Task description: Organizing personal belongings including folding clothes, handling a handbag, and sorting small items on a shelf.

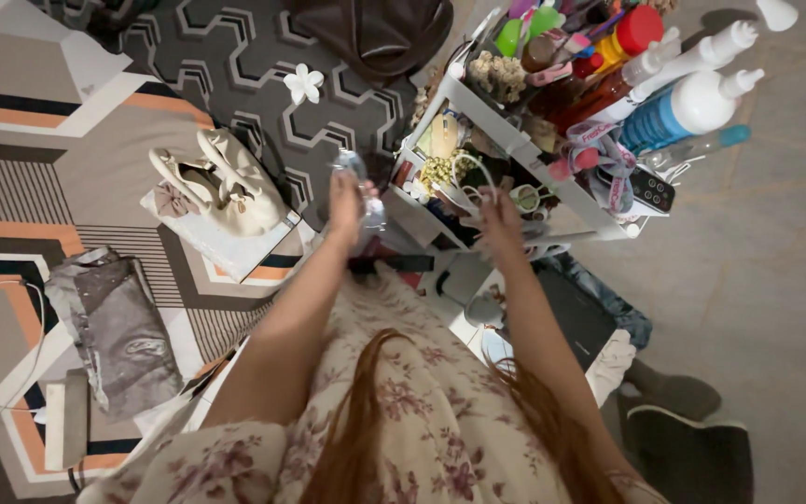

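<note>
At nine o'clock a white cable (11,350) loops over the patterned rug (95,159), and beside it lies a crumpled grey bag (123,336). Toward ten o'clock a cream handbag (226,182) rests on a flat white box (235,247), with a white flower (304,83) on the rug at eleven o'clock and a dark brown bag (375,33) at twelve. Near the centre the person's left hand (347,201) is raised with its fingers closed around a small clear, shiny object (361,182); what it is cannot be told from this view. Just to the right, the right hand (499,217) reaches into the middle shelf of a white tiered cart (515,140), its fingers curled by a thin white cord (478,177); whether they pinch it cannot be told. The clear object sits just left of the cart's edge, at about twelve o'clock from the person's floral dress (422,411). At one o'clock the cart's top tier is crowded with bottles, among them a blue spray bottle (673,112) and a red-capped bottle (636,33). A dark remote (653,189) lies at the cart's right edge, and grey floor (776,280) fills three o'clock
</note>
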